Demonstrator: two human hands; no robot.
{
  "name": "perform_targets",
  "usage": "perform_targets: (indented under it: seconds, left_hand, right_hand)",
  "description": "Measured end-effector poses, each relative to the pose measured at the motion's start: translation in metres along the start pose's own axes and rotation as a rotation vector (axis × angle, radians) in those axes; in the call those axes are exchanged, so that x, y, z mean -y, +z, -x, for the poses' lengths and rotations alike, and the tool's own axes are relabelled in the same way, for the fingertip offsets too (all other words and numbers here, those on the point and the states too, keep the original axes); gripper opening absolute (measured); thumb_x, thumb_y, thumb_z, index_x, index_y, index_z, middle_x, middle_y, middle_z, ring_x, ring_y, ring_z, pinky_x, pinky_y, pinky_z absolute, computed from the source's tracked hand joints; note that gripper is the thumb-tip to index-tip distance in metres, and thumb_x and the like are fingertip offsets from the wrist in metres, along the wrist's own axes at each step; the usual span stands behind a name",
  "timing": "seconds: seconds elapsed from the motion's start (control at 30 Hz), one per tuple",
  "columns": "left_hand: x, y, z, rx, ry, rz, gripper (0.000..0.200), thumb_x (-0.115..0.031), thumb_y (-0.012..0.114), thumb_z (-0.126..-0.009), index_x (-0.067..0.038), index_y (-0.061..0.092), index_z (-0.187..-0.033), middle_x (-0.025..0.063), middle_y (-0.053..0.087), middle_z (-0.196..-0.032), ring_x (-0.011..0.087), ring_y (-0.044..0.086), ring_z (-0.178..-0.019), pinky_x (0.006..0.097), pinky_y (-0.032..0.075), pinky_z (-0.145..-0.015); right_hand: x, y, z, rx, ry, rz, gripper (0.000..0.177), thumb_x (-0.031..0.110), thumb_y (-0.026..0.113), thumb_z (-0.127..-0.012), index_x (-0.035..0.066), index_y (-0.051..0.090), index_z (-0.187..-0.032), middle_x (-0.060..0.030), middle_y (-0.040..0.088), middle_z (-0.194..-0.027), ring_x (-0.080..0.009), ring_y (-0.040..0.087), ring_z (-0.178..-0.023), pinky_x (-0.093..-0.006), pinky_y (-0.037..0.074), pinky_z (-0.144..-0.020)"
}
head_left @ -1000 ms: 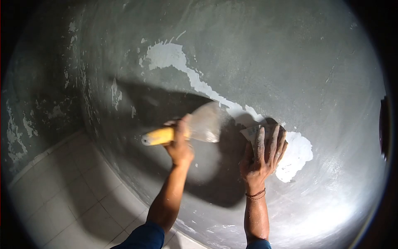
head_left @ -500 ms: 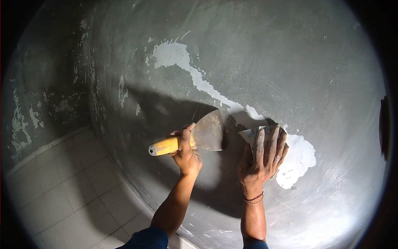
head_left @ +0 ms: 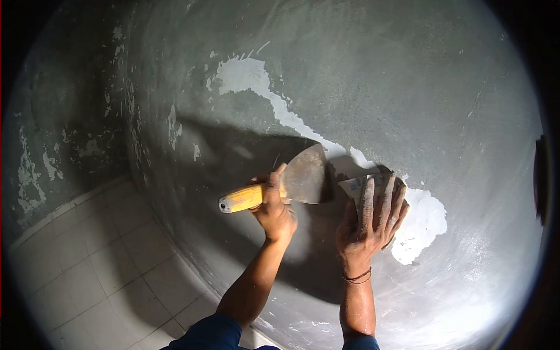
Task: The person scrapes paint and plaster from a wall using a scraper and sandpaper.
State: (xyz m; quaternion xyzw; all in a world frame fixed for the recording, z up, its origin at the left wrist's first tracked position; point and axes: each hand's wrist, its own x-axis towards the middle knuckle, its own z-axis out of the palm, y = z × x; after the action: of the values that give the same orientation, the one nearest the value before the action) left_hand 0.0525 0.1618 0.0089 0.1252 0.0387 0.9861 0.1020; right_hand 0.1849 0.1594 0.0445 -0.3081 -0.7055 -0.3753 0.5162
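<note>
My left hand (head_left: 276, 211) is wrapped around the yellow handle of a putty knife (head_left: 307, 176), its broad, stained metal blade angled up to the right in front of the grey wall (head_left: 408, 93). To the right, my right hand (head_left: 368, 228), dusted white, presses a folded piece of sandpaper (head_left: 353, 186) with printed backing against the wall, fingers lying over it. A white patch (head_left: 426, 217) on the wall shows beside and behind these fingers. From there a narrow white strip runs up left to another white area (head_left: 242, 74). The blade's tip is near this strip.
A second wall (head_left: 64, 140) with flaking patches meets the grey wall at the left. Pale floor tiles (head_left: 99, 268) lie at the lower left. A dark object (head_left: 541, 181) stands at the right edge. My shadow falls across the wall.
My left hand has moved the putty knife a little to the right and up, bringing its blade closer to the sandpaper. My right hand stays at nearly the same spot on the wall.
</note>
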Motion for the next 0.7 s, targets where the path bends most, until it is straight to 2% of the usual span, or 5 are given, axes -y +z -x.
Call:
perform_targets:
  seconds: [0.13,0.2,0.33,0.63,0.7]
  left_hand:
    - [-0.004,0.001,0.002,-0.065,-0.107,0.003,0.021,-0.01,0.066,-0.083,-0.005,0.048,-0.094,0.0057,0.057,-0.092,0.0186,0.061,-0.095,0.0215,0.045,-0.071]
    - [-0.008,-0.006,0.001,0.087,-0.004,-0.098,0.025,-0.01,0.065,-0.084,-0.006,0.046,-0.1,0.0102,0.059,-0.1,0.0197,0.059,-0.099,0.0323,0.042,-0.093]
    - [-0.004,-0.013,-0.013,-0.062,-0.048,-0.101,0.022,-0.004,0.065,-0.083,-0.004,0.046,-0.094,0.0056,0.055,-0.092,0.0162,0.058,-0.089,0.0291,0.045,-0.083]
    - [-0.001,-0.01,-0.027,0.327,0.081,-0.133,0.028,-0.002,0.062,-0.084,-0.007,0.044,-0.105,0.0016,0.053,-0.09,0.0194,0.062,-0.093,0.0364,0.045,-0.092]
    - [-0.005,-0.031,-0.041,0.285,-0.053,-0.122,0.028,-0.001,0.061,-0.085,-0.008,0.044,-0.107,0.0021,0.053,-0.095,0.0191,0.062,-0.092,0.0369,0.045,-0.094]
  right_hand:
    - [-0.001,-0.002,0.001,0.0,-0.007,-0.009,0.047,0.024,0.061,-0.083,0.018,0.053,-0.129,-0.0154,0.04,-0.141,-0.0372,0.031,-0.133,-0.0511,0.016,-0.11]
    - [-0.003,-0.004,0.002,0.031,-0.012,-0.012,0.046,0.024,0.06,-0.084,0.018,0.053,-0.129,-0.0152,0.041,-0.14,-0.0368,0.031,-0.133,-0.0503,0.016,-0.11]
    - [-0.004,-0.006,0.002,0.047,-0.009,-0.006,0.044,0.025,0.06,-0.085,0.018,0.053,-0.128,-0.015,0.041,-0.14,-0.0365,0.032,-0.133,-0.0496,0.017,-0.11]
    - [-0.003,-0.002,0.0,0.025,-0.002,0.008,0.045,0.02,0.059,-0.085,0.017,0.052,-0.129,-0.0147,0.042,-0.14,-0.0357,0.033,-0.133,-0.0494,0.018,-0.11]
    - [-0.003,-0.003,0.002,0.044,0.011,-0.003,0.045,0.021,0.059,-0.085,0.018,0.052,-0.129,-0.0144,0.041,-0.14,-0.0352,0.033,-0.133,-0.0491,0.018,-0.11]
